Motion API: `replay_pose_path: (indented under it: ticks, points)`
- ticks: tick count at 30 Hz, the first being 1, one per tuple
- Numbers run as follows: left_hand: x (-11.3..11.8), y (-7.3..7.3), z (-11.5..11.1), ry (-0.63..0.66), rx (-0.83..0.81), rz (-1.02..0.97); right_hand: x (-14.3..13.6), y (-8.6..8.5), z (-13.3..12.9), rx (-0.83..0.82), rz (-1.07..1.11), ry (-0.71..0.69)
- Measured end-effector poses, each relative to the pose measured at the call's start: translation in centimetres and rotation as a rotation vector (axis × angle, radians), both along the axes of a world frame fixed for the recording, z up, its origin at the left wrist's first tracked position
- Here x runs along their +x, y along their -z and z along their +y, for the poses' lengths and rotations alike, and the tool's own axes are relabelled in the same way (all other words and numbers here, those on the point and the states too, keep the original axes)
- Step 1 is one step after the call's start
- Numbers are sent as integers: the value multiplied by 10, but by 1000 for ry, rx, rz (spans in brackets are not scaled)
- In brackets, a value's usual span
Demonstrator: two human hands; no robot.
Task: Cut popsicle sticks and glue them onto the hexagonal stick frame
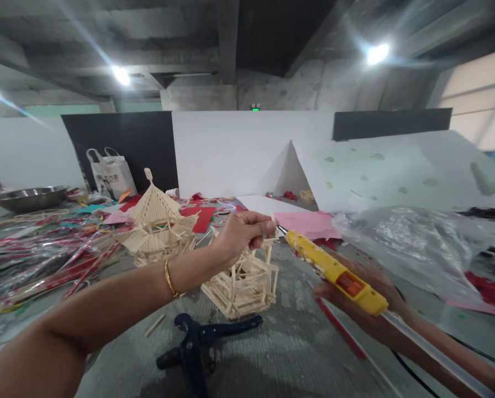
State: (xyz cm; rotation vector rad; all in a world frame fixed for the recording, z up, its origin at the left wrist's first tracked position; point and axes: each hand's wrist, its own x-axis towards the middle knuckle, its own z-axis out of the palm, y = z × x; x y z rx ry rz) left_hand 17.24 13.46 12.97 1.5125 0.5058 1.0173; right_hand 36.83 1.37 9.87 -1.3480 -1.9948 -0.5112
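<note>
My left hand [242,235] is closed in a pinch on a small pale wooden stick [273,220], held just above an open wooden stick frame [243,290]. In my right hand [334,298] is a yellow hot glue gun [328,264], its metal nozzle pointing left and touching or nearly touching the pinched stick. A long translucent glue stick [432,345] runs out of the gun's rear. Left of the frame stands a pagoda-like stick model [156,221] with a pointed roof. Whether the pinched stick touches the frame I cannot tell.
A dark blue hand cutter [193,342] lies in front of the frame. Plastic-wrapped strips [57,260] spread at left, near a metal bowl [30,199] and a white bag [112,177]. Clear plastic [409,243] and a red strip [341,329] lie at right.
</note>
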Motion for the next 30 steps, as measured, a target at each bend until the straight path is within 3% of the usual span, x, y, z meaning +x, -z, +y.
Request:
replay_pose_path:
  ticks: [18, 26, 30]
  points:
    - [-1, -3, 3, 2, -48, -67, -3, 0, -5, -63, 16, 67]
    - [-2, -4, 4, 35, -52, -100, 12, 21, 21, -68, 20, 42]
    - [-6, -9, 4, 66, -86, -143, 13, 20, 20, -41, -55, 44]
